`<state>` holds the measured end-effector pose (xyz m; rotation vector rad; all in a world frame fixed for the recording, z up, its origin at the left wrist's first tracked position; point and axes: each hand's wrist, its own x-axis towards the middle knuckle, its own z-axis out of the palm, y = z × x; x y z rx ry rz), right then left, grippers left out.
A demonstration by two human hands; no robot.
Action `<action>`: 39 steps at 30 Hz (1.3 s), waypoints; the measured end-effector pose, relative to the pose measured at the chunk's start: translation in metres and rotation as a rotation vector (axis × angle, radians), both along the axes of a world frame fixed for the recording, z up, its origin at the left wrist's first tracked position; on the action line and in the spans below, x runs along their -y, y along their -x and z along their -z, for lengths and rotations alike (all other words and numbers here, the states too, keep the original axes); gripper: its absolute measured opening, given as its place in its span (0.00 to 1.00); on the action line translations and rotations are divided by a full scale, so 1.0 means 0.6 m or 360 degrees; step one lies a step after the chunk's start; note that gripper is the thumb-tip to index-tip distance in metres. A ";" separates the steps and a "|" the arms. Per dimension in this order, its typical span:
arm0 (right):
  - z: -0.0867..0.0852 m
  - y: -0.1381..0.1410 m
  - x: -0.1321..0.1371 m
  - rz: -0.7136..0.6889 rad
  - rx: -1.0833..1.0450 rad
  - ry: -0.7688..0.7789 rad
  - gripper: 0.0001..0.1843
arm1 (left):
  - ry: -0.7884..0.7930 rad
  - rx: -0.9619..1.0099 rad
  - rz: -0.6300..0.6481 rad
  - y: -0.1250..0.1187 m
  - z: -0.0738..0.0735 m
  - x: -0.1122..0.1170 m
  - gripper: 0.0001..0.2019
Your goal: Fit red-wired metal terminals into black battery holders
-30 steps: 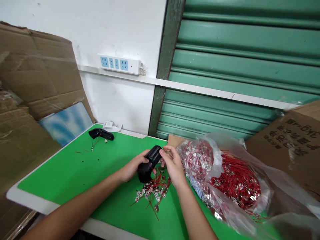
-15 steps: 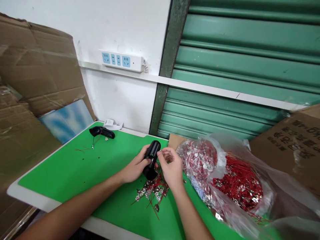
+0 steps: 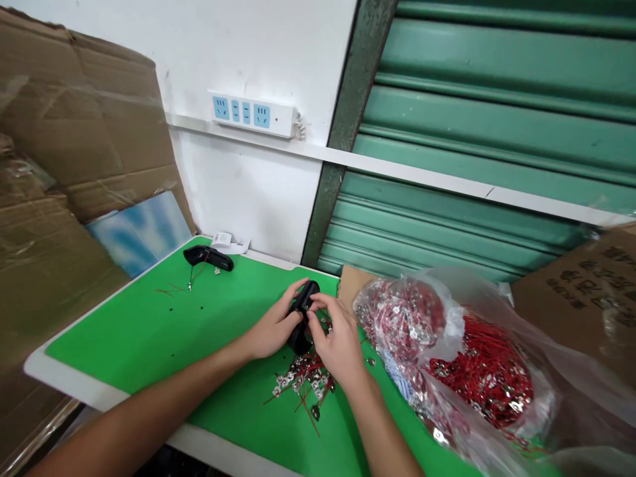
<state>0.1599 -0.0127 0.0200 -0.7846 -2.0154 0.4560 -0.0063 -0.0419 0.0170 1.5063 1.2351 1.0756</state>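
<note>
My left hand (image 3: 272, 330) is closed round a black plastic housing (image 3: 299, 339), held tilted just above the green mat. Against the near face of the housing, the thumb and fingertips of my right hand (image 3: 340, 339) are pinched together. Whatever sits between those fingertips is too small to make out. Below both hands lies a loose pile of small metal contacts with red wires (image 3: 307, 381), partly covered by the right hand.
Another black housing (image 3: 211, 257) with thin wires lies at the far left of the green mat (image 3: 149, 351). On the right, clear plastic bags (image 3: 397, 311) hold many red-wired metal contacts (image 3: 489, 377). Cardboard boxes (image 3: 114, 126) flank the table; a socket strip (image 3: 253, 114) hangs on the wall.
The housing has turned slightly in my left hand. My right fingertips have moved down and in against its face. The whole view has shifted a little.
</note>
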 end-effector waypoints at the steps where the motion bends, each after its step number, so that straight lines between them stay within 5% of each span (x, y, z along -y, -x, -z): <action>1: 0.001 0.000 0.000 0.0009 0.0001 0.0004 0.14 | -0.0016 -0.0016 0.0010 0.000 0.001 0.000 0.37; 18: 0.008 -0.003 0.000 0.0103 0.0059 0.0017 0.18 | -0.0116 -0.0131 -0.0009 -0.004 0.023 -0.002 0.35; 29: 0.013 0.010 0.009 0.0278 0.0252 -0.0451 0.12 | -0.0142 -0.0135 -0.0053 -0.008 0.026 -0.004 0.35; 39: 0.016 0.010 0.007 0.0227 0.0386 -0.0421 0.11 | -0.0351 -0.0342 -0.0103 -0.012 0.028 0.004 0.35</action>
